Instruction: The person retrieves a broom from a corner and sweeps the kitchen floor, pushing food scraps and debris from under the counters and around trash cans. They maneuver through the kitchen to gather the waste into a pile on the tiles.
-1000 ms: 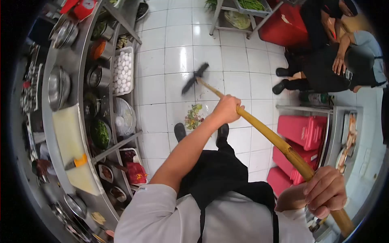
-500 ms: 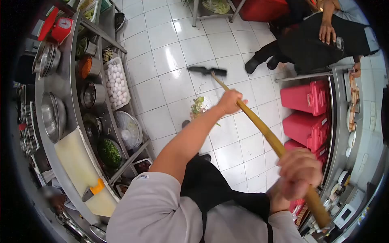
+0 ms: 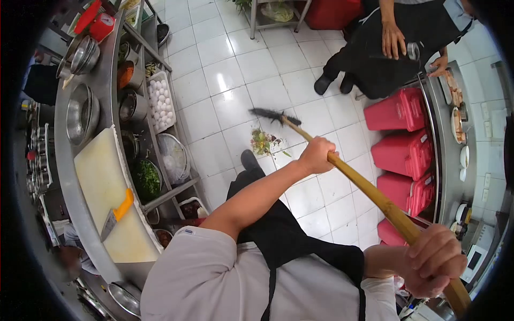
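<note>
My left hand [image 3: 319, 155] is wrapped round the middle of a long wooden handle, which belongs to a push broom [image 3: 369, 198] with a dark bristled head. Nearer the handle's end, at the lower right, my right hand [image 3: 436, 260] grips the same pole. The broom head rests on or just above the white tiled floor [image 3: 214, 107], behind a small pile of green and reddish food scraps [image 3: 263, 143]. One of my dark shoes [image 3: 249, 159] stands close to the scraps, on their near left side.
At the left, a steel counter holds a cutting board [image 3: 101, 171] with an orange-handled knife [image 3: 118, 214]. Below it are pots and an egg tray [image 3: 161, 102]. Red bins [image 3: 399, 155] stand under the right counter. Another person [image 3: 396, 48] in a dark apron stands at upper right.
The broom head has come nearer the scraps, and the scrap pile looks more gathered. My right hand has moved right and down with the handle; my left hand has also shifted right and down.
</note>
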Tool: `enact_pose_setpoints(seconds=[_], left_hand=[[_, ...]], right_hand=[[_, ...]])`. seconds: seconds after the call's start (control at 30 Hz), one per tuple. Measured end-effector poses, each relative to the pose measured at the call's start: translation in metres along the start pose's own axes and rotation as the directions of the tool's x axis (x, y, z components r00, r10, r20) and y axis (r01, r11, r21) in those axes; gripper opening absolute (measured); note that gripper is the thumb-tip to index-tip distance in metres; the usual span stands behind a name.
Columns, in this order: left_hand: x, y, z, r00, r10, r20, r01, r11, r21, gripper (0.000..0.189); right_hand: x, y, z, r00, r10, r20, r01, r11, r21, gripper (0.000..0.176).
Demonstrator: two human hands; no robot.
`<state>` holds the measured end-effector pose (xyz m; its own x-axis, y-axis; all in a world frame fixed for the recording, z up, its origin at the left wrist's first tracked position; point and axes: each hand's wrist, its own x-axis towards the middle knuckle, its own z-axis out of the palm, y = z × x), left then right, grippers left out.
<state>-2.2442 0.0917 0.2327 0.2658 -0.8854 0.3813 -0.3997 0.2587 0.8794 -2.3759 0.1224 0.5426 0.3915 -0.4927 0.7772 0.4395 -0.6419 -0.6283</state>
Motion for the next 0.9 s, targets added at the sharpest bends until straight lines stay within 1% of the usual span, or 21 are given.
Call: enact_pose_setpoints(seconds=[0.07, 0.1, 0.13, 0.17, 0.2, 0.27, 0.3, 0.33, 0.37, 0.4, 0.43, 0.47, 0.5, 0.53, 0.6, 0.67, 0.7, 0.8, 0.87, 0.9], left_hand=[[0.033, -0.002, -0.014, 0.994, 0.089, -0.065, -0.088, 0.996, 0.027, 0.029], [0.050, -0.011, -0.022, 0.992, 0.095, -0.089, -0.093, 0.995, 0.023, 0.026], [0.067, -0.024, -0.030, 0.989, 0.100, -0.112, -0.099, 0.995, 0.015, 0.024], [0.084, -0.048, -0.034, 0.984, 0.060, -0.166, -0.057, 0.998, 0.021, 0.022], [0.099, -0.077, -0.037, 0.976, 0.019, -0.217, -0.014, 1.000, 0.023, 0.021], [0.120, -0.122, -0.058, 0.977, -0.018, -0.211, 0.033, 0.997, 0.069, 0.023], [0.120, -0.149, -0.063, 0.983, -0.057, -0.176, 0.085, 0.984, 0.154, 0.024], [0.118, -0.176, -0.067, 0.984, -0.104, -0.142, 0.136, 0.961, 0.239, 0.026], [0.119, -0.190, -0.071, 0.981, -0.161, -0.113, 0.189, 0.928, 0.322, 0.028], [0.114, -0.201, -0.068, 0.979, -0.193, -0.065, 0.203, 0.941, 0.269, 0.029], [0.099, -0.199, -0.064, 0.974, -0.227, -0.018, 0.226, 0.950, 0.217, 0.030], [0.082, -0.193, -0.060, 0.966, -0.257, 0.034, 0.248, 0.954, 0.168, 0.031], [0.072, -0.177, -0.057, 0.977, -0.212, 0.004, 0.210, 0.974, 0.089, 0.032], [0.064, -0.157, -0.052, 0.986, -0.163, -0.025, 0.163, 0.987, 0.013, 0.032], [0.049, -0.129, -0.040, 0.988, -0.151, -0.030, 0.150, 0.988, -0.046, 0.032], [0.050, -0.100, -0.037, 0.975, -0.215, -0.057, 0.207, 0.972, -0.115, 0.031], [0.057, -0.091, -0.034, 0.979, -0.193, -0.061, 0.184, 0.974, -0.130, 0.031], [0.098, -0.072, -0.033, 0.995, -0.091, -0.043, 0.083, 0.983, -0.161, 0.028], [0.140, -0.077, -0.034, 0.995, 0.052, -0.085, -0.068, 0.978, -0.196, 0.029], [0.164, -0.083, -0.037, 0.994, 0.041, -0.102, -0.058, 0.984, -0.167, 0.031]], right_hand=[[0.008, -0.001, 0.003, 0.998, -0.052, -0.032, 0.053, 0.998, 0.029, 0.030], [0.005, 0.000, -0.003, 1.000, -0.013, -0.013, 0.011, 0.992, -0.128, 0.029], [0.005, 0.015, 0.001, 0.999, 0.028, -0.017, -0.029, 0.993, -0.114, 0.027], [0.004, 0.036, 0.008, 0.997, 0.068, -0.021, -0.070, 0.992, -0.102, 0.025], [-0.001, 0.056, 0.022, 0.967, 0.183, -0.178, -0.201, 0.975, -0.092, 0.023], [-0.001, 0.120, 0.034, 0.962, 0.245, -0.124, -0.264, 0.948, -0.176, 0.020], [-0.004, 0.154, 0.037, 0.965, 0.261, -0.027, -0.263, 0.960, -0.096, 0.015], [-0.010, 0.178, 0.044, 0.951, 0.308, -0.022, -0.309, 0.948, -0.077, 0.015], [-0.007, 0.188, 0.048, 0.929, 0.371, -0.013, -0.370, 0.925, -0.081, 0.016], [-0.004, 0.194, 0.050, 0.899, 0.438, 0.002, -0.436, 0.896, -0.082, 0.017], [-0.002, 0.190, 0.046, 0.905, 0.418, -0.080, -0.423, 0.863, -0.275, 0.020], [0.011, 0.182, 0.045, 0.914, 0.393, -0.100, -0.405, 0.879, -0.251, 0.023], [0.026, 0.174, 0.045, 0.923, 0.367, -0.119, -0.385, 0.894, -0.228, 0.025], [0.048, 0.165, 0.049, 0.935, 0.341, -0.097, -0.341, 0.940, 0.015, 0.027], [0.072, 0.157, 0.033, 0.946, 0.323, -0.027, -0.323, 0.946, 0.006, 0.030], [0.089, 0.152, 0.024, 0.951, 0.309, 0.007, -0.309, 0.951, 0.016, 0.029], [0.096, 0.149, 0.019, 0.954, 0.299, 0.026, -0.299, 0.954, 0.018, 0.029], [0.116, 0.130, 0.005, 0.983, 0.181, -0.002, -0.181, 0.981, 0.075, 0.023], [0.127, 0.128, 0.003, 0.994, 0.110, -0.014, -0.109, 0.993, 0.044, 0.025], [0.127, 0.145, 0.021, 0.991, 0.032, -0.131, -0.033, 0.999, -0.008, 0.026]])
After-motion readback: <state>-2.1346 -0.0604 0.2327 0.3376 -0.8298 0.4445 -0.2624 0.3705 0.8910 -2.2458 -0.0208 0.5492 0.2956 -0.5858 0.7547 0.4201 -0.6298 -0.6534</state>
